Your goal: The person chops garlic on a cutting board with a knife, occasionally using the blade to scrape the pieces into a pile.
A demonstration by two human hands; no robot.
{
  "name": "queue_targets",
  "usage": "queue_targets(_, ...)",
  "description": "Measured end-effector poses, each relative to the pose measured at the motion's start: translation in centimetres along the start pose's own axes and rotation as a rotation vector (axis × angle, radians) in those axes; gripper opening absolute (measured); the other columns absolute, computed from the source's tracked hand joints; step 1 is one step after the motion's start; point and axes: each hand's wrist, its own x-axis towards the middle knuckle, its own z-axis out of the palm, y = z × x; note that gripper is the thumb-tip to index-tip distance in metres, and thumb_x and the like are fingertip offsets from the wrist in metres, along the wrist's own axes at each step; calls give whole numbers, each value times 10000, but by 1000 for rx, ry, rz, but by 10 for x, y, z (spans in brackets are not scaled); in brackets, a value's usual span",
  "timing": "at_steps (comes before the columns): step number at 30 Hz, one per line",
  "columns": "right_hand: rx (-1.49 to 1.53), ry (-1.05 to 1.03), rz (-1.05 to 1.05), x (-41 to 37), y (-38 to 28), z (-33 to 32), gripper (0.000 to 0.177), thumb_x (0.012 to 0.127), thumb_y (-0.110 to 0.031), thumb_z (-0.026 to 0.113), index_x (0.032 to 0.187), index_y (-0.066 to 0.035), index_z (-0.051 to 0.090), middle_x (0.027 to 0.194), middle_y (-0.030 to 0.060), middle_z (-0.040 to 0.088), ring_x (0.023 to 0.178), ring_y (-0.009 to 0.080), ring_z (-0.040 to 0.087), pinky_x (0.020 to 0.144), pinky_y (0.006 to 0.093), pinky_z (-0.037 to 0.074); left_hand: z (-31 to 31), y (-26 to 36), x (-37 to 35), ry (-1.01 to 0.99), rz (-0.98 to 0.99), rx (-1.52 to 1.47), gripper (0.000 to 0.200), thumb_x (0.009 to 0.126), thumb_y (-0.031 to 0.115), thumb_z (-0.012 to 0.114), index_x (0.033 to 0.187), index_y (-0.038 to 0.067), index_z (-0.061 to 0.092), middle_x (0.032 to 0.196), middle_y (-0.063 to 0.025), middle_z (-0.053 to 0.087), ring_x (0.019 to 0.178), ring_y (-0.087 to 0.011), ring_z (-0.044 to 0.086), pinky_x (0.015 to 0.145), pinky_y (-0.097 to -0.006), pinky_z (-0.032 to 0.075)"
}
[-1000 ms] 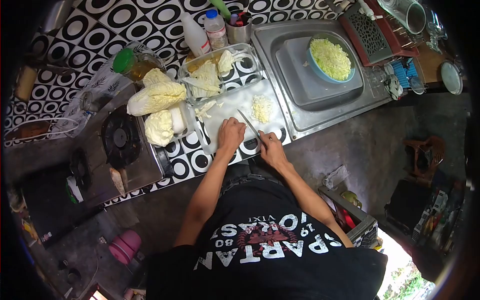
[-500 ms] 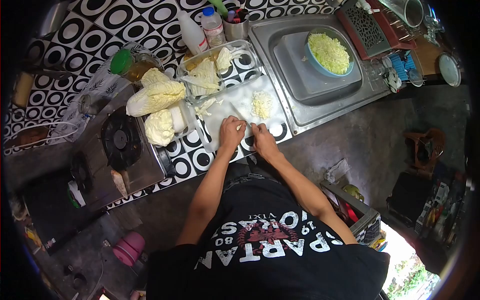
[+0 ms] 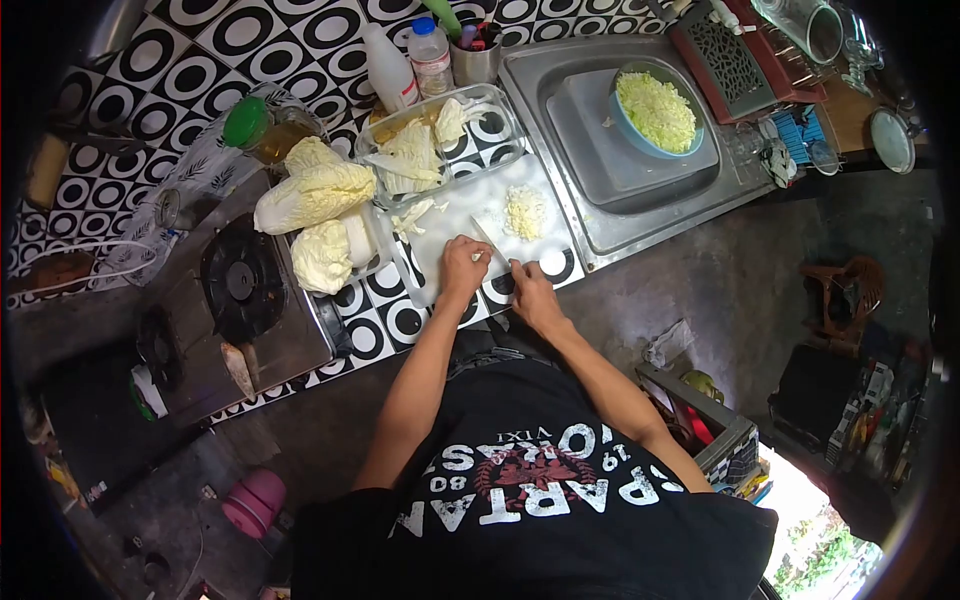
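My right hand (image 3: 535, 290) is closed round the handle of a knife (image 3: 489, 238), whose blade points up and left over the white cutting board (image 3: 455, 212). Just left of the blade, my left hand (image 3: 464, 266) has its fingers curled over a small pale piece of cabbage (image 3: 478, 256), mostly hidden. A heap of finely chopped cabbage (image 3: 525, 212) lies beyond the blade on the board's right side. Some loose cabbage scraps (image 3: 412, 218) rest near the board's left edge.
Whole napa cabbages (image 3: 315, 195) sit left of the board, near the stove (image 3: 240, 280). Behind it, a clear tray (image 3: 485, 150) holds leaves. A blue bowl (image 3: 640, 135) of shredded cabbage stands in the sink (image 3: 590, 215). Two bottles (image 3: 430, 68) stand at the back.
My right hand and the knife have shifted slightly down and right, so more of the blade shows beside my left hand. The left hand has hardly moved.
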Motion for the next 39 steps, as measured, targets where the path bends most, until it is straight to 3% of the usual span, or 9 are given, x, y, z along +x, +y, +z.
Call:
queue_targets(8, -51, -66, 13, 37, -16, -6, 500, 718, 25, 539, 1212, -16, 470, 958, 246, 516, 773, 428, 582, 694, 463, 489, -1, -1, -2, 3, 20, -7, 81, 670, 110, 692, 751, 112, 698, 772, -82, 586, 807, -284, 544, 733, -382, 451)
queue_targets(15, -51, -122, 61, 4, -23, -18, 503, 710, 39, 537, 1206, -13, 469, 945, 248, 516, 769, 433, 580, 676, 467, 491, 3, -5, 0, 46, 21, -62, 89, 656, 96, 705, 735, 78, 669, 746, -85, 587, 776, -288, 551, 716, -389, 451)
queue_targets(17, -39, -33, 51, 1, -20, -6, 504, 710, 48, 536, 1206, -14, 469, 949, 244, 518, 769, 431, 581, 667, 468, 491, 2, -4, 0, 47, 8, -63, 95, 654, 91, 707, 735, 73, 662, 747, -87, 589, 772, -289, 553, 712, -390, 450)
queue_targets(24, -40, 0, 29, 31, -19, 0, 494, 712, 42, 540, 1199, -14, 478, 940, 237, 523, 785, 428, 581, 697, 463, 487, 0, -7, -1, -2, 46, -19, 99, 663, 101, 708, 744, 72, 658, 755, -94, 593, 786, -294, 557, 723, -392, 453)
queue_targets(33, -34, -97, 68, 4, -17, -12, 466, 699, 66, 527, 1161, 19, 492, 851, 226, 540, 767, 403, 569, 678, 453, 468, -8, -5, -5, -30, 81, -7, 120, 691, 51, 653, 802, 67, 697, 790, -114, 597, 802, -297, 567, 749, -373, 460)
queue_targets(35, 1, -29, 17, -1, -9, 4, 534, 677, 33, 567, 1198, 2, 456, 986, 258, 513, 775, 431, 577, 705, 477, 485, -8, -7, -5, -53, 71, -21, 112, 698, 48, 641, 795, 68, 694, 810, -111, 600, 822, -296, 562, 757, -377, 460)
queue_targets(39, 11, 5, 27, 18, -10, 17, 530, 684, 30, 557, 1202, -2, 451, 993, 251, 515, 801, 436, 579, 716, 480, 487, -13, -7, -3, -107, 73, -50, 109, 710, 32, 633, 801, 58, 686, 831, -110, 607, 848, -295, 558, 763, -381, 458)
